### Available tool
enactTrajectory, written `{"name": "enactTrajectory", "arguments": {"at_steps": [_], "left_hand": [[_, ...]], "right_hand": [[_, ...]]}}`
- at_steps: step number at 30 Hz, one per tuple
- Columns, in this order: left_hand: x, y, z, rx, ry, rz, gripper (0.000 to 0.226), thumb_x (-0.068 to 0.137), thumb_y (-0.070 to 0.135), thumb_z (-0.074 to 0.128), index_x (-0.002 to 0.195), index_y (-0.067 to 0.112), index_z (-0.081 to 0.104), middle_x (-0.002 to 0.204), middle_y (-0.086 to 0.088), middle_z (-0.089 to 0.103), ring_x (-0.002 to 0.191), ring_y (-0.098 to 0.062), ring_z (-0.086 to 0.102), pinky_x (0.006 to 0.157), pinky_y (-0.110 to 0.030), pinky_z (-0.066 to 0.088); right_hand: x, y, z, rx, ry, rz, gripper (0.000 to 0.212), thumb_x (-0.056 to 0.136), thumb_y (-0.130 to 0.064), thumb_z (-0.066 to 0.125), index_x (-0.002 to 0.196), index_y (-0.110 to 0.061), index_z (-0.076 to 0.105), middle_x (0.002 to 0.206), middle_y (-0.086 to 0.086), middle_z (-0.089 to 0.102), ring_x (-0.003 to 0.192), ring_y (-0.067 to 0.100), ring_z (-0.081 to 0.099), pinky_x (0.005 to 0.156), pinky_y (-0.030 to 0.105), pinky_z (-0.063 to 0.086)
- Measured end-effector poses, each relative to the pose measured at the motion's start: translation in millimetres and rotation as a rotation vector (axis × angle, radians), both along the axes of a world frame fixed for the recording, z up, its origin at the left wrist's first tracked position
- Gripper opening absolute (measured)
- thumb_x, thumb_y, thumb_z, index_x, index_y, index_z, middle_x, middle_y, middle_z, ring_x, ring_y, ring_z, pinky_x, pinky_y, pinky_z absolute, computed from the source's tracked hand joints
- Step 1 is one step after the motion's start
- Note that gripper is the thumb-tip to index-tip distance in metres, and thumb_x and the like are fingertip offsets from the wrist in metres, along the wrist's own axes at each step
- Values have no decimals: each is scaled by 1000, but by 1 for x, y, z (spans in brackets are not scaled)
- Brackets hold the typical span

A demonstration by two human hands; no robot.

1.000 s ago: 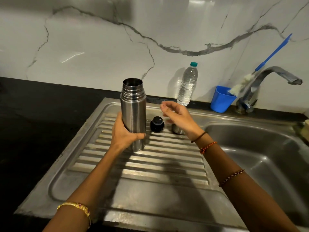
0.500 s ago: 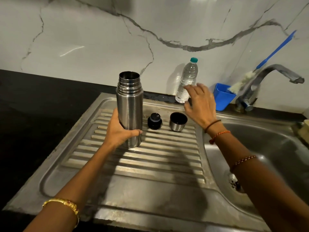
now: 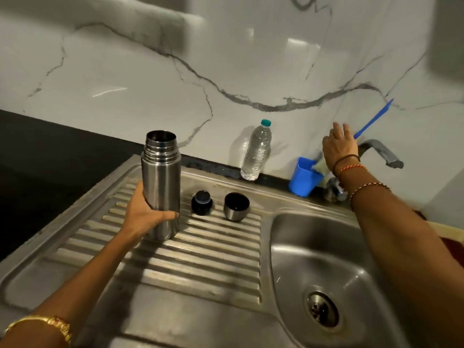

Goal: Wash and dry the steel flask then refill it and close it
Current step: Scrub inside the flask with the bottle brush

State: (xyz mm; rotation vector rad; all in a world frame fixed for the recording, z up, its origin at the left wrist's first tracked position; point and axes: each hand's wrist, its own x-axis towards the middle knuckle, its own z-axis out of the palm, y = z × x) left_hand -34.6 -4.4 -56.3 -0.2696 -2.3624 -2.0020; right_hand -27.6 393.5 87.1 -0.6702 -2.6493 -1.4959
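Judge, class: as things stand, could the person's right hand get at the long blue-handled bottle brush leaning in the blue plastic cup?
Probably yes. The right hand is raised, fingers open, right beside the blue-handled bottle brush standing in the blue plastic cup; nothing lies between them, and the curved steel tap sits off to the side.

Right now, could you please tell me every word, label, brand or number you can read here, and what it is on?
None can be read.
Flask: bare steel, no marking visible.
Water bottle: clear, no label visible.
Blue cup: plain.
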Motion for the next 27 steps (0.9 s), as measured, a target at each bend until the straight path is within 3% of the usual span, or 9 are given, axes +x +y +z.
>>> {"name": "enactTrajectory", "arguments": {"at_steps": [5, 11, 15, 19, 22, 24, 27], "left_hand": [[4, 4, -1, 38, -31, 59, 87, 61, -8, 77, 134, 15, 35, 120, -10, 50, 110, -24, 50, 93, -41, 42], [7, 8, 3, 36, -53, 77, 85, 63, -9, 74, 134, 15, 33, 111, -2, 50, 104, -19, 49, 89, -37, 41], [7, 8, 4, 44, -62, 55, 81, 64, -11, 72, 129, 19, 34, 108, 1, 51, 97, -15, 52, 91, -40, 41], [7, 9, 4, 49, -66, 56, 86, 64, -12, 72, 134, 16, 31, 104, 5, 50, 102, -18, 50, 92, -40, 40], [8, 9, 5, 57, -73, 35, 99, 46, 12, 84, 130, 22, 32, 103, 8, 50, 93, -9, 52, 82, -31, 44], [9, 8, 6, 79, -84, 20, 107, 28, 32, 77, 126, 25, 33, 105, 7, 52, 94, -7, 53, 75, -25, 42], [9, 8, 5, 99, -92, 14, 111, 25, 37, 74, 128, 24, 34, 107, 6, 53, 96, -8, 54, 75, -26, 43]], "right_hand": [[-15, 2, 0, -51, -77, -122, 36, 95, -27, 43, 128, -16, 50, 139, 7, 46, 138, 29, 24, 114, 49, 8], [-31, 9, -14, -70, -59, -164, 56, 87, -43, 54, 135, -17, 43, 147, 9, 31, 138, 30, 24, 113, 51, 8], [-34, 18, -18, 55, -98, -175, 51, 92, -43, 45, 134, -15, 43, 146, 10, 36, 140, 31, 23, 113, 53, 6], [-28, 37, -17, 220, -178, -59, 28, 93, -34, 47, 117, -22, 56, 123, -3, 58, 127, 22, 43, 114, 49, 12], [-28, 41, -15, 234, -144, -23, 21, 94, -28, 46, 111, -25, 59, 113, -7, 61, 117, 16, 52, 114, 49, 11], [-33, 42, -7, 233, -72, 16, 22, 95, -26, 45, 111, -25, 60, 112, -7, 60, 114, 15, 54, 114, 49, 11], [-40, 39, -1, 203, 4, 36, 24, 95, -26, 44, 114, -22, 59, 118, -2, 58, 117, 19, 52, 114, 50, 10]]}}
